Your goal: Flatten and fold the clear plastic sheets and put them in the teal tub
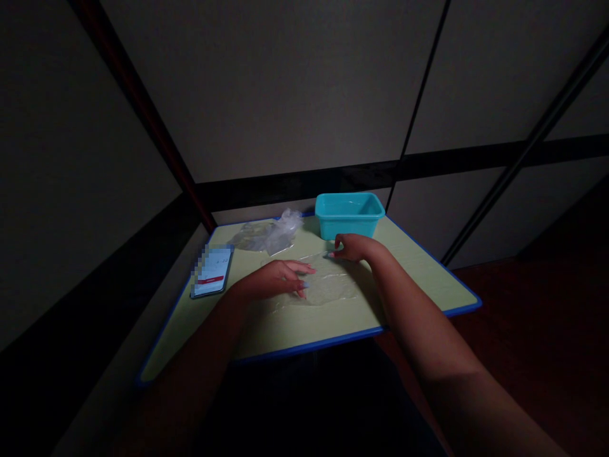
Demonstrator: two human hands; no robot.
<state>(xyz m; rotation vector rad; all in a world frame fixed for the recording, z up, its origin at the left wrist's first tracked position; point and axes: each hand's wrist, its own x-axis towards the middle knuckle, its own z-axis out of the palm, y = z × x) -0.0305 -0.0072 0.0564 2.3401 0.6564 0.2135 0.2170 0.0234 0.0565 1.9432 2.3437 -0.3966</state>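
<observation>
A thin clear plastic bag [333, 289] lies spread on the small table between my hands. My left hand [278, 278] rests over its left part, fingers stretched and apart, holding nothing. At the bag's far edge, my right hand [352, 247] is curled with thumb and fingertips brought together on the plastic. Just beyond that hand stands a turquoise plastic basket [349, 225]; its inside shows only in part. Another crumpled clear plastic bag [273, 235] lies toward the back left.
A phone [213, 270] with its screen lit lies at the table's left side. The pale yellow table [419, 273] has a blue rim. Panelled walls or doors [295, 95] stand close behind and to the left. The surroundings are dim.
</observation>
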